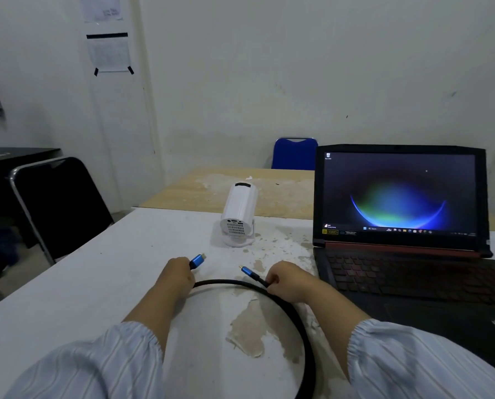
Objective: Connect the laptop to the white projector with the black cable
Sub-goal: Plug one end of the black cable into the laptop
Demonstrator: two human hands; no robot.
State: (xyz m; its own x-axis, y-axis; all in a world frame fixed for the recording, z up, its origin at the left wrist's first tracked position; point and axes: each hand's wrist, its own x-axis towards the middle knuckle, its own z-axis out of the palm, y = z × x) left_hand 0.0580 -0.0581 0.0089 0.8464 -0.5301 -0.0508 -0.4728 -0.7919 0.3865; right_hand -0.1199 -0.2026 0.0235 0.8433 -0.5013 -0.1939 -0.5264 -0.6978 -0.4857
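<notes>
A white cylindrical projector (238, 216) stands on its stand on the white table, its vented rear with ports facing me. To the right sits the open black laptop (399, 226), screen lit. The black cable (292, 318) loops across the table in front of me. My left hand (178, 273) grips one end just behind its blue plug (197, 260), which points toward the projector. My right hand (283, 280) holds the other end behind a second blue plug (249, 272), pointing left. Neither plug touches a device.
The white table (102, 283) has peeling patches on its surface. A wooden table (200, 188) adjoins it behind. A black chair (59, 203) stands at the left, and a blue chair (293, 154) sits at the far side near the wall.
</notes>
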